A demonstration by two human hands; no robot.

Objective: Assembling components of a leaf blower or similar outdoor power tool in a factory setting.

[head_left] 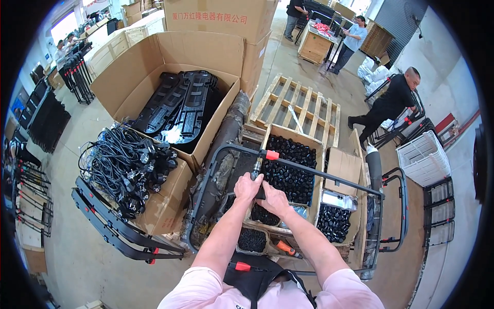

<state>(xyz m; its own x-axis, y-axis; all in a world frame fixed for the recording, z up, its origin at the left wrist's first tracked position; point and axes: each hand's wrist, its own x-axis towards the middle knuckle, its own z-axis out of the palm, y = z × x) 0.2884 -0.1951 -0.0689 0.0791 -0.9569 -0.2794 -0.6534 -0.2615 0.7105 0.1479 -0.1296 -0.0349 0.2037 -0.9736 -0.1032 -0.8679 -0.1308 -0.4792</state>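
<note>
Head view, centre frame: left hand (247,186) and right hand (274,200), fingers closed around a black driver tool (256,172) pressed to the black metal frame (329,177), likely to slip off into the crate of black caps (289,167).

Both hands meet on a small tool (256,170). The left hand (247,187) and right hand (275,200) press it against a black metal frame (309,170) over boxes of black caps (289,166).

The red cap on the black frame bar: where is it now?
In the head view, the red cap sits near centre on the black frame bar, just above both hands, before the crate of black parts.
</note>
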